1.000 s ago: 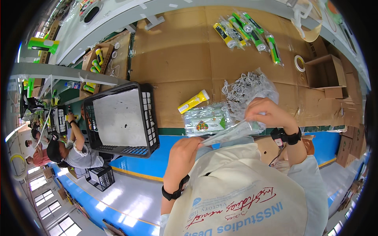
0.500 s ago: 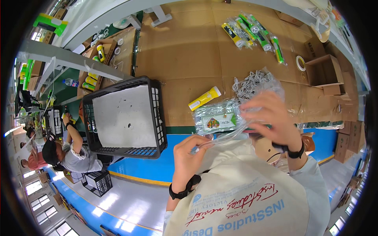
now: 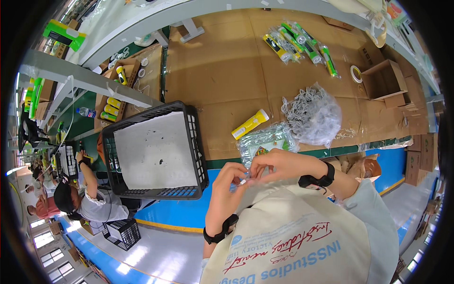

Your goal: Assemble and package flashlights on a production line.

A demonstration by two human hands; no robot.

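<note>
Clear plastic, a small thin bag [image 3: 247, 179], was pinched between both hands close to the person's chest, at about 6 o'clock from the yellow flashlight [image 3: 250, 124]. The left hand [image 3: 226, 182] had its fingers closed on the left edge of the bag, and the right hand [image 3: 274, 165] nipped the top edge with thumb and forefinger; what was inside I could not tell. Judging from this, the bagging was only midway: at 1 o'clock several packed flashlights [image 3: 298, 40] lay finished, while the yellow flashlight was unpacked on the cardboard worktop [image 3: 222, 71], beside a stack of printed bags [image 3: 265, 142] and a bag of white cords [image 3: 312, 113]. At 9 o'clock stood the black crate [image 3: 156, 151].
</note>
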